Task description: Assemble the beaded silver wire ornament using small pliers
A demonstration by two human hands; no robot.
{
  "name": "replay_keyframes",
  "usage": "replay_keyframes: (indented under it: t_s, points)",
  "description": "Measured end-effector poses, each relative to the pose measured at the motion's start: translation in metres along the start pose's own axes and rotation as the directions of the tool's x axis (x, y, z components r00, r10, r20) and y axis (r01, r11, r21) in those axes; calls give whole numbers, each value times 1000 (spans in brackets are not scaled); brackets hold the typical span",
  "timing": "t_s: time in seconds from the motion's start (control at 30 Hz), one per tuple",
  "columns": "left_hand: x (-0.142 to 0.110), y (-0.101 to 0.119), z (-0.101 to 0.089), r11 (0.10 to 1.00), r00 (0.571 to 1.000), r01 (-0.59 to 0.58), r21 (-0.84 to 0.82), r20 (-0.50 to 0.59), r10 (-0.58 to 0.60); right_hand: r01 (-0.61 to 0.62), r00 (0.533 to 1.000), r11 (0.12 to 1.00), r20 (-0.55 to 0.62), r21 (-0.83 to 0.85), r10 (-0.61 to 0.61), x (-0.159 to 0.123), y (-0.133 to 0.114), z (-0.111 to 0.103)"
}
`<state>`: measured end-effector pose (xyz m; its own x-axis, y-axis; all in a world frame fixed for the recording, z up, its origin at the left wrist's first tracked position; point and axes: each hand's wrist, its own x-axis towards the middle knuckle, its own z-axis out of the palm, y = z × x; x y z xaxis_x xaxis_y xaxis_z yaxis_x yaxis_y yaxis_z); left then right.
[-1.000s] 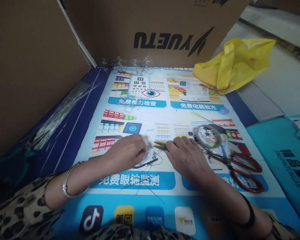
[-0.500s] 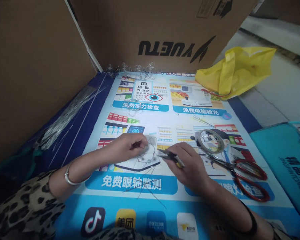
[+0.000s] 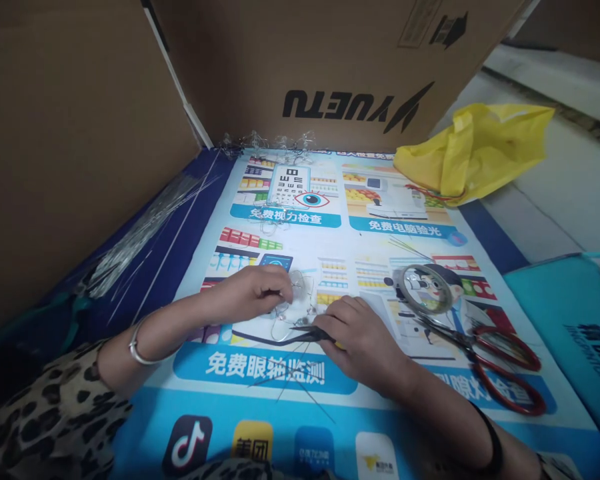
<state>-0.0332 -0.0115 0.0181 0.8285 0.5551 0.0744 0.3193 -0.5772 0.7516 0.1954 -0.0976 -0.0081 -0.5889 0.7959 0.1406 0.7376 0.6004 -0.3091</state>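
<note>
1. Cardboard (image 3: 330,53) backs a printed poster (image 3: 325,243).
2. Left hand (image 3: 260,291) pinches beaded wirework (image 3: 312,309), which extends to its right.
3. Right hand (image 3: 363,340), wrapped around pliers (image 3: 314,332), points them left along the wirework's near edge.

Blue and white are covering the poster (image 3: 325,241). Over it the pliers (image 3: 316,333) are showing black and yellow, on it the scissors (image 3: 467,341) red and grey, behind it the box (image 3: 260,60) brown, beside it the sleeve (image 3: 55,413) dark spots on beige.
</note>
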Motion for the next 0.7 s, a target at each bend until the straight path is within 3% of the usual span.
replay_keyframes:
  t_s: [0.17,0.3,0.43,0.7]
  points:
    - [-10,-3,-20,999,993,6,-54,117,0,-9,1000,1000,8,5,9,0,1,0]
    - [-18,-7,-26,997,983,26,-75,184,-11,-12,1000,1000,-11,-17,12,-1,2,2]
    - [-22,-9,-26,995,978,30,-98,210,-9,-38,999,999,-38,-2,38,0,2,2]
    - [-27,-2,-27,999,974,36,34,224,-42,-25,998,999,-51,-23,24,0,0,0]
